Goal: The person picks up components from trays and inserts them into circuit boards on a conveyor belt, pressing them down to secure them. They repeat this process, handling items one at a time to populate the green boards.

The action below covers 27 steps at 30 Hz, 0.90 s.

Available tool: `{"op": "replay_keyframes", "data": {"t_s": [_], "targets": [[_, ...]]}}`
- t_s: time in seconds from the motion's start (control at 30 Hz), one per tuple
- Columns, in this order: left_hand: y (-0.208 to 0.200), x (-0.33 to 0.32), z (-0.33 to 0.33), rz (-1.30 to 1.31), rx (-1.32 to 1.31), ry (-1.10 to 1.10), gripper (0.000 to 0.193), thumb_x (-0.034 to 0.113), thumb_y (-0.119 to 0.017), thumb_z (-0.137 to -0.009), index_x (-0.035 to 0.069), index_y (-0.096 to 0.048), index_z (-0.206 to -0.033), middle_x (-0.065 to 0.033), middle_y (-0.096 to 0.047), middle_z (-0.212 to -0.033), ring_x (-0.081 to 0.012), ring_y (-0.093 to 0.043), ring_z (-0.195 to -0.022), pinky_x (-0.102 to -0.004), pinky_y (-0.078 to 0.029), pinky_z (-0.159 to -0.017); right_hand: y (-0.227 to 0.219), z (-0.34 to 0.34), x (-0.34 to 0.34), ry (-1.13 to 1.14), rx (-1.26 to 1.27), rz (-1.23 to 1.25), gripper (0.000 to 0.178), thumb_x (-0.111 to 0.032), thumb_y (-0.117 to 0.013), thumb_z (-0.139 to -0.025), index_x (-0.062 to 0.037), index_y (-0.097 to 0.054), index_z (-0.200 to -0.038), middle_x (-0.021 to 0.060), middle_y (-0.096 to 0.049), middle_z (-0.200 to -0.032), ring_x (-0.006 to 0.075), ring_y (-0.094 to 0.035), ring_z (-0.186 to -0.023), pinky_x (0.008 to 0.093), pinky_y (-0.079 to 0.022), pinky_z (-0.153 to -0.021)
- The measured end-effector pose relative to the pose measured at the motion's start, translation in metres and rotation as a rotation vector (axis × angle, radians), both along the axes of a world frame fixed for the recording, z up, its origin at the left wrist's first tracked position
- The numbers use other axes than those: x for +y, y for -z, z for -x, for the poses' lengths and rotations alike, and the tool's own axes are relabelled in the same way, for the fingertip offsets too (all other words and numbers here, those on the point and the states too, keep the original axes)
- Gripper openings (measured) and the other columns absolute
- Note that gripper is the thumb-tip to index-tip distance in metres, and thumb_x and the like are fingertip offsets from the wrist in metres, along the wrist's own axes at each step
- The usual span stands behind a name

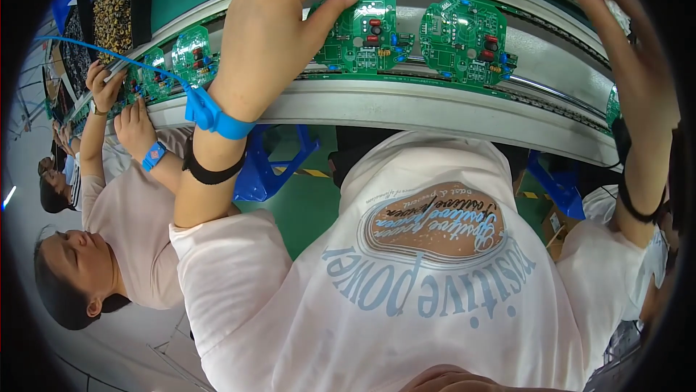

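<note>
Aluminium up front: the conveyor rail [406, 105] sweeps left to right, bowed by the lens. Over it leans the left hand [274, 26], clearly the nearer one, thumb and forefinger pinched together; anything between them can't be made out. Way out right, the right hand [636, 62] is a blur, finger state unreadable. And the green circuit board [373, 11] lies on the conveyor, just right of and below those left fingertips! Rounded end away from the body, row's long axis along the rail, red cylindrical components [374, 31] on its face.
</note>
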State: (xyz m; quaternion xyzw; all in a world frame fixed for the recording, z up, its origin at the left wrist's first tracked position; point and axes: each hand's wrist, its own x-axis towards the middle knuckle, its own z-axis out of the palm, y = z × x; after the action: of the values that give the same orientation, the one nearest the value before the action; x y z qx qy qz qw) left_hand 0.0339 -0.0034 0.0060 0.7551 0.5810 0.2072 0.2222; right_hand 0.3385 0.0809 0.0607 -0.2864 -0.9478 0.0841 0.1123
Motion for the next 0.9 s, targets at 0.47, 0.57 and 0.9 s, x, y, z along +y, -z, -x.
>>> {"op": "replay_keyframes", "data": {"t_s": [0.47, 0.57, 0.9], "targets": [[0.005, 0.002, -0.009, 0.039, -0.078, -0.073, 0.011, -0.006, -0.075, -0.083, -0.002, -0.072, -0.093, -0.0134, -0.065, -0.098, -0.029, -0.065, -0.088, -0.0351, -0.052, -0.075, 0.081, -0.039, -0.082, 0.411, 0.838, 0.824, 0.016, 0.007, -0.062, -0.099, 0.0101, -0.068, -0.114, 0.0154, -0.071, -0.113, 0.0213, -0.072, -0.101, 0.0309, -0.058, -0.093], [0.007, 0.001, -0.013, 0.082, -0.151, -0.116, 0.011, -0.006, -0.075, -0.084, -0.002, -0.072, -0.093, -0.0133, -0.065, -0.098, -0.0284, -0.065, -0.086, -0.0344, -0.052, -0.073, 0.094, -0.035, -0.08, 0.405, 0.916, 0.841, 0.017, 0.008, -0.065, -0.097, 0.0088, -0.069, -0.114, 0.0125, -0.073, -0.11, 0.0187, -0.073, -0.096, 0.0275, -0.058, -0.088], [0.02, 0.003, 0.001, -0.243, 0.212, 0.167, 0.017, 0.001, -0.072, -0.093, 0.003, -0.073, -0.111, -0.004, -0.075, -0.102, -0.011, -0.068, -0.089, -0.0251, -0.054, -0.077, 0.103, -0.021, -0.074, 0.372, 1.001, 1.116, 0.023, 0.0, -0.062, -0.101, 0.0067, -0.066, -0.122, 0.0153, -0.075, -0.107, 0.0223, -0.076, -0.097, 0.0319, -0.061, -0.086]]}}
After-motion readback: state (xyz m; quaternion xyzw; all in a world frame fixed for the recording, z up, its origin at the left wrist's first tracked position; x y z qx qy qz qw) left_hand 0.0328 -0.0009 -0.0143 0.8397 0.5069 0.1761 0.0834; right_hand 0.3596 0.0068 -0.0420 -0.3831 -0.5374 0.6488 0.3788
